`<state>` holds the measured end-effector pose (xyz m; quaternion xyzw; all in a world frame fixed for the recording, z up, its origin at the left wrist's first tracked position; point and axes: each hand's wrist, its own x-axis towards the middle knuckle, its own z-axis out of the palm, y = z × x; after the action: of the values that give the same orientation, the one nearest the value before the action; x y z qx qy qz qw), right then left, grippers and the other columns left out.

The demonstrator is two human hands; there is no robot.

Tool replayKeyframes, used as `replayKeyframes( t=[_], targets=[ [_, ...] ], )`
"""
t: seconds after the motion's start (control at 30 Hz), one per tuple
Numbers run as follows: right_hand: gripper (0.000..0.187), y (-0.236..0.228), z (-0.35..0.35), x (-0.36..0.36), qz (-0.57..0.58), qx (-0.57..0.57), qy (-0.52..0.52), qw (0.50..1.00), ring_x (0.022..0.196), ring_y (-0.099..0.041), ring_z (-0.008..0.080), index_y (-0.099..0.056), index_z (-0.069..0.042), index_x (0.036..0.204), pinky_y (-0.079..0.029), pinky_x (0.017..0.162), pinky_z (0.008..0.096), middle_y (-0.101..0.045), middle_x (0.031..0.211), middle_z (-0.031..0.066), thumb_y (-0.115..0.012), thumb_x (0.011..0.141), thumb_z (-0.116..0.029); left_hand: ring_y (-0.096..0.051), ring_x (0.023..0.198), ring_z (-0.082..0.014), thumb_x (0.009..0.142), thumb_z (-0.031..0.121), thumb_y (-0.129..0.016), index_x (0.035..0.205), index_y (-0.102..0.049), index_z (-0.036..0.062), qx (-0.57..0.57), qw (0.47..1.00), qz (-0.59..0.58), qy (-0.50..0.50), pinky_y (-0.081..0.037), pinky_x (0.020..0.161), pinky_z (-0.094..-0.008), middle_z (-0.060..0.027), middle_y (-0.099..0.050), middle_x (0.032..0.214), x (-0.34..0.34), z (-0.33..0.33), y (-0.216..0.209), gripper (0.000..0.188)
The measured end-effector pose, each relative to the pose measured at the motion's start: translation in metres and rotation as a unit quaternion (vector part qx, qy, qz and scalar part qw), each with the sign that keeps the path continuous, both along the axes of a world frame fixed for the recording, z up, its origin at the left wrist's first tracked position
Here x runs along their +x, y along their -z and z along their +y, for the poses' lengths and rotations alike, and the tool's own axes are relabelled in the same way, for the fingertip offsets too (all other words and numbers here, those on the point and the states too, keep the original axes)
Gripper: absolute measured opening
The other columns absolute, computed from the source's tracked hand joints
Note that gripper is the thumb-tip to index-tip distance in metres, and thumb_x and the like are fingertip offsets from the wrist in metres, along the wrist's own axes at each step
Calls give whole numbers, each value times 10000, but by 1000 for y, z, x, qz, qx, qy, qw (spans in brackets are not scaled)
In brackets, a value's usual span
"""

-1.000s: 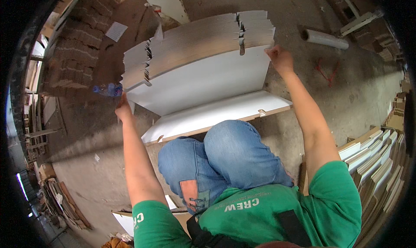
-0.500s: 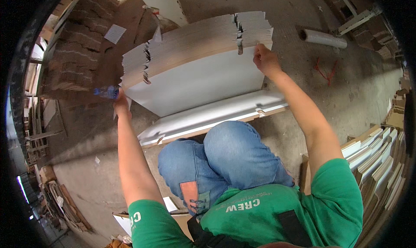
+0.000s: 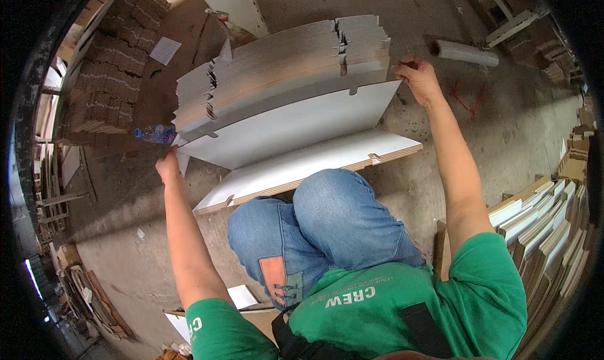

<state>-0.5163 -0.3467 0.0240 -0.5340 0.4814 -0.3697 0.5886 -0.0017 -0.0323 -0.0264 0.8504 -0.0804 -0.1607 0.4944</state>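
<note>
A white notched board (image 3: 296,124) tilts toward me, its top edge apart from the standing stack of similar boards (image 3: 277,61) behind it. My left hand (image 3: 168,165) is closed on the board's left corner. At the right corner, my right hand (image 3: 418,80) pinches the board between thumb and fingers. Close to my knees lies a low pile of white boards (image 3: 308,165), with brown edges and notches along the near side. The tilted board's lower edge meets the far side of that pile.
A clear plastic bottle (image 3: 155,134) with a blue cap stands left of the stack. Brown layered stacks (image 3: 104,64) rise at far left. A roll of clear film (image 3: 467,53) and red strapping (image 3: 472,101) lie on the floor at right. More boards (image 3: 547,228) stand near my right elbow.
The front board has come away from the stack, its top edge swinging down toward me. My right hand has moved right and my left hand slightly down and outward.
</note>
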Motion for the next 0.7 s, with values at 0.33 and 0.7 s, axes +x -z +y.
replayKeyframes(
  t=[0.33, 0.7],
  targets=[
    [230, 13, -4, 22, 246, -178, -90, 949, 744, -541, 175, -504, -51, 906, -440, 641, 305, -551, 809, 78, -603, 699, -27, -570, 851, -194, 559, 31, -543, 1015, -601, -50, 229, 963, 22, 139, -429, 742, -297, -139, -614, 926, 1, 11, -29, 466],
    [267, 94, -4, 45, 307, -499, 47, 809, 641, -520, 197, -468, -64, 841, -446, 580, 312, -511, 731, 85, -661, 760, -230, -566, 944, -255, 799, 476, -535, 1029, -591, -9, 197, 962, -180, 58, -407, 808, -337, -170, -616, 972, 79, -9, 84, 539]
  ],
)
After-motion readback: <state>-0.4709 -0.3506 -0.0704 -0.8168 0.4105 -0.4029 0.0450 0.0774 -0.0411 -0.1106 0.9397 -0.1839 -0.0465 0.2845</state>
